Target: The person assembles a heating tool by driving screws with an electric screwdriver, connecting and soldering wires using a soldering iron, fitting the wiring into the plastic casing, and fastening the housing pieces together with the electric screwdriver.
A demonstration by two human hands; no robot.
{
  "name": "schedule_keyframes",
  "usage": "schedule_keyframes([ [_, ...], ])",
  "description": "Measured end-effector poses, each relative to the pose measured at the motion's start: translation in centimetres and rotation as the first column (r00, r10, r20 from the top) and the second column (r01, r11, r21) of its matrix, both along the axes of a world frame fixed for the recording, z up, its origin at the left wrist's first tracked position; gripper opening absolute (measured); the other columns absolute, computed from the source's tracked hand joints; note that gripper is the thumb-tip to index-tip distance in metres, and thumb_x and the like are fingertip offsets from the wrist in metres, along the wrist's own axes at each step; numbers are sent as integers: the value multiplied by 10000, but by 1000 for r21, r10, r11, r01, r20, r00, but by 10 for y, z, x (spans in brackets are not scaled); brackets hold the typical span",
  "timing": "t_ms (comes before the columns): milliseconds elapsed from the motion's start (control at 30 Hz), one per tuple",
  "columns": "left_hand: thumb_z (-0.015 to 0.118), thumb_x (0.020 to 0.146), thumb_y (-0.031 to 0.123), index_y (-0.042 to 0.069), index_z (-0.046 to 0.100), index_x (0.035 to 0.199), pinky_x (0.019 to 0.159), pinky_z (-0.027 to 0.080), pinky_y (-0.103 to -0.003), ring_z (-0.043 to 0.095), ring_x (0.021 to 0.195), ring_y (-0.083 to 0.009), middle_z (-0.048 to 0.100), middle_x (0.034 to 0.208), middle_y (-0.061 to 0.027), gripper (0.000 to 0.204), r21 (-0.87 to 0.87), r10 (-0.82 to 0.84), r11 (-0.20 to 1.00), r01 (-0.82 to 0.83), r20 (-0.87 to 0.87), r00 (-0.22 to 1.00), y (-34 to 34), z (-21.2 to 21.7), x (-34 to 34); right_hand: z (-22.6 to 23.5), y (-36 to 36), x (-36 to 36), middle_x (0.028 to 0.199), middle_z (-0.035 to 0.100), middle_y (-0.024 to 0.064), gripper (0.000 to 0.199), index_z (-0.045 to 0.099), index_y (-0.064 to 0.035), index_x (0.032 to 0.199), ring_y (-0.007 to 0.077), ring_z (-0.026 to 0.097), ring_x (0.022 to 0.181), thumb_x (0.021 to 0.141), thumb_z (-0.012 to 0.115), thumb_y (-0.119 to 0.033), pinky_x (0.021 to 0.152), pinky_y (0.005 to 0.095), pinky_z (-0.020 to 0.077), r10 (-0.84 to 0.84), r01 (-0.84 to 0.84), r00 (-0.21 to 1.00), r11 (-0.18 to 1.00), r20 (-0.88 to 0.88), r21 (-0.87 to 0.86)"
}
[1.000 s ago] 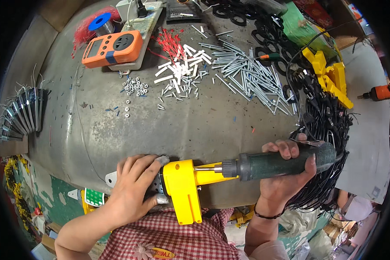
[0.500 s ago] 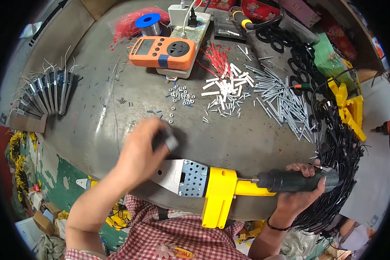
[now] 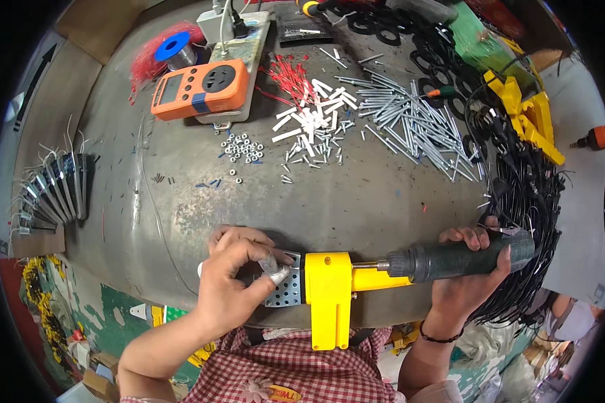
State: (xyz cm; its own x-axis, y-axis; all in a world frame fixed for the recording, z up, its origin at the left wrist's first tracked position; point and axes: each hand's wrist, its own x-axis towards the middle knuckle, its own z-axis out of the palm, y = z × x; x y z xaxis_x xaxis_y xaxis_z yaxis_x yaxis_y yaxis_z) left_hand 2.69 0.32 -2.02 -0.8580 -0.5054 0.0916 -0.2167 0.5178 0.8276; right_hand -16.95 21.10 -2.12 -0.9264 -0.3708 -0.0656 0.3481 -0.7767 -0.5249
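Observation:
A yellow plastic housing [image 3: 329, 295] with a perforated metal plate [image 3: 288, 295] at its left end lies at the near table edge. My left hand [image 3: 238, 272] is closed over that plate, thumb and taped fingertip pinched together at its upper part; what they pinch, if anything, is too small to name. My right hand [image 3: 462, 290] wraps round a dark powered screwdriver [image 3: 444, 260], lying level. Its thin bit points left and reaches the right side of the housing, above the yellow handle part.
Ahead lie nuts [image 3: 242, 148], white sleeves [image 3: 312, 121], red-tipped wires [image 3: 290, 77] and long screws [image 3: 410, 121]. An orange meter [image 3: 198, 87] stands back left beside a power strip [image 3: 249, 50]. Black cables [image 3: 524, 221] heap at the right; metal-cased parts [image 3: 60, 185] fan out left.
My left hand has come down from above the table onto the perforated plate, fingers now pinched there. The right hand keeps the screwdriver against the housing. The whole view has shifted slightly.

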Motion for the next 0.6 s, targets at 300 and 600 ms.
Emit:
schedule_keyframes([
  [300,700,627,46,59,513,747,920,311,-439,546,866,-205,680,826,-24,222,7,-14,1000,15,-48,999,3,-10,0,2,-4,3,762,474,-11,360,446,-100,1120,121,471,748,838,551,-298,820,331,360,-14,14,1000,999,14,-44],
  [600,696,590,-1,70,530,766,867,393,-439,550,898,-249,653,913,-47,252,-82,-38,996,28,-125,991,8,-4,-6,1,-6,4,767,471,-12,364,446,-102,1119,119,469,746,836,555,-304,805,322,364,6,-8,1000,993,-23,-116],
])
